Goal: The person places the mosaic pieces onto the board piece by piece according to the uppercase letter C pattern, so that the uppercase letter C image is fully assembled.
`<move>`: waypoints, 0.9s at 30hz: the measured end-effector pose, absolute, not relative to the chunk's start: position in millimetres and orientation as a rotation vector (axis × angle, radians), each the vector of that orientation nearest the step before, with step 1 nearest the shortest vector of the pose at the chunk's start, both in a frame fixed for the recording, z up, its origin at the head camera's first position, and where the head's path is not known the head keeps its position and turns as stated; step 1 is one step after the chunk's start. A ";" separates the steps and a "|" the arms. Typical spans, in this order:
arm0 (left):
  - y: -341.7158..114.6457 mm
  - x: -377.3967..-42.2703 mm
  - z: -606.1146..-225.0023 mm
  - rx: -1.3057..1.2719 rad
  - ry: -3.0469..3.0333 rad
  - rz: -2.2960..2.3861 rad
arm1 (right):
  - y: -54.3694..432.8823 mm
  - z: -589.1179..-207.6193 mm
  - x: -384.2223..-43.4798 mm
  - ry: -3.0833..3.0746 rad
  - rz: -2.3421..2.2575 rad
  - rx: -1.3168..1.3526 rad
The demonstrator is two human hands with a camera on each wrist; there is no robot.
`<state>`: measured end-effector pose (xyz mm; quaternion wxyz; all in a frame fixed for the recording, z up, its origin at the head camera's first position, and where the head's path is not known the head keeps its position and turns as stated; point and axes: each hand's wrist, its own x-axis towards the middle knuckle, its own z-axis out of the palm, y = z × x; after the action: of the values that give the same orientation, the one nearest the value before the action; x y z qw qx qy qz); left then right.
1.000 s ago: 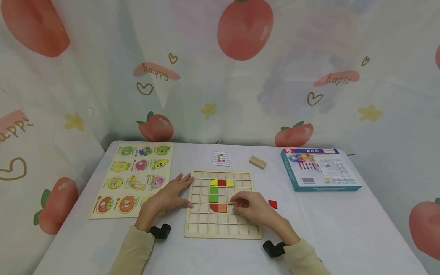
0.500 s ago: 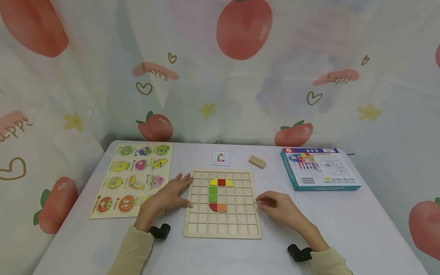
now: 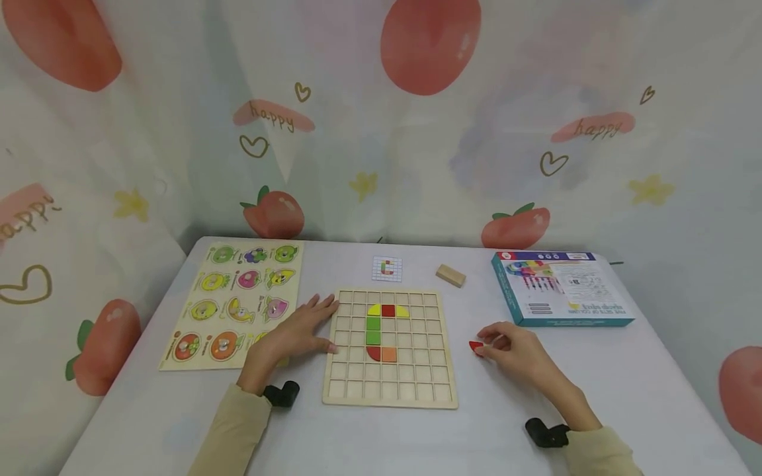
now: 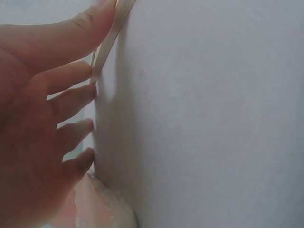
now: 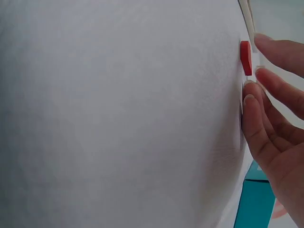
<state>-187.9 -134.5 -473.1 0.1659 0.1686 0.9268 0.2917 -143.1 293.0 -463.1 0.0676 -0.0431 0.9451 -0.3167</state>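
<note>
A square wooden grid board (image 3: pixel 389 395) lies on the table, with yellow, red, green and orange tiles forming a C in its cells. My left hand (image 3: pixel 297 330) rests at the board's left edge, fingers spread, the thumb touching the rim in the left wrist view. To the right of the board is a red quarter-round tile (image 3: pixel 475 346), flat on the cloth. Right at this tile is my right hand (image 3: pixel 514 348). In the right wrist view, its thumb and forefinger hover just above the red tile (image 5: pixel 245 58), apart from each other; no grip on it shows.
Behind the board lie a small pattern card (image 3: pixel 387 269) and a plain wooden block (image 3: pixel 450 276). A fruit puzzle board (image 3: pixel 202 334) is at the left, partly under the left forearm. At the right back lies a blue-edged box (image 3: pixel 571 291).
My right hand has left the grid board and moved right, across the table to the red tile. My left hand has stayed at the board's edge. The head view has tilted slightly.
</note>
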 end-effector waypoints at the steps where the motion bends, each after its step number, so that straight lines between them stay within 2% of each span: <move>1: -134.1 -188.6 -472.6 0.480 2.638 0.830 | 293.5 -463.1 -144.0 2.849 -0.945 -0.133; 27: -132.9 -186.6 -469.0 0.473 2.635 0.849 | 288.2 -461.7 -145.9 2.844 -0.911 -0.311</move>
<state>-186.6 -132.9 -469.0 0.1656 0.1659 0.9253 0.2981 -145.9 288.2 -461.7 0.0694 -0.1033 0.9449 -0.3028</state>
